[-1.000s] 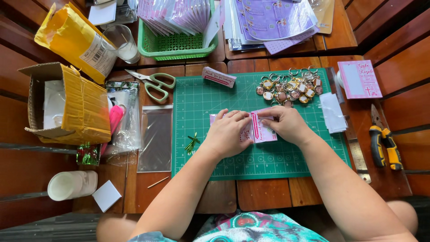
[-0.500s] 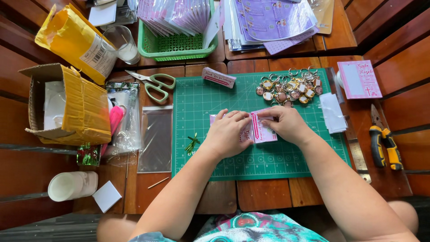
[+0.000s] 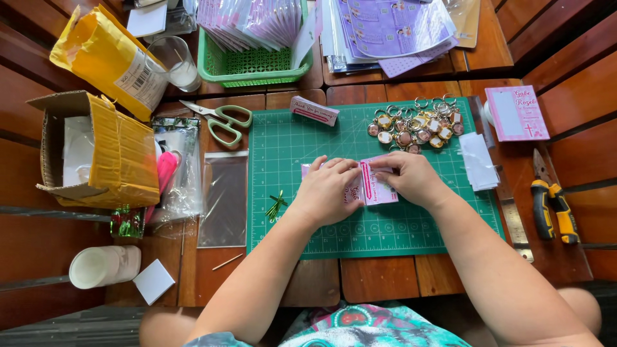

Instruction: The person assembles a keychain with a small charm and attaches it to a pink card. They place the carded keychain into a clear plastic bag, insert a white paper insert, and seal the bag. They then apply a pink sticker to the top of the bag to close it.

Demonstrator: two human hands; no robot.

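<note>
You have open room on the near part of the green mat point(image 3: 385, 231). Far right on it, a pile of keychains point(image 3: 414, 127) is in your way. Left of the mat, scissors point(image 3: 222, 121) and a clear bag point(image 3: 223, 198) block the table point(image 3: 379, 279).

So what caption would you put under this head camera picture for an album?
Both hands, left hand and right hand, press a small pink card on a green cutting mat, keychains nearby.
</note>
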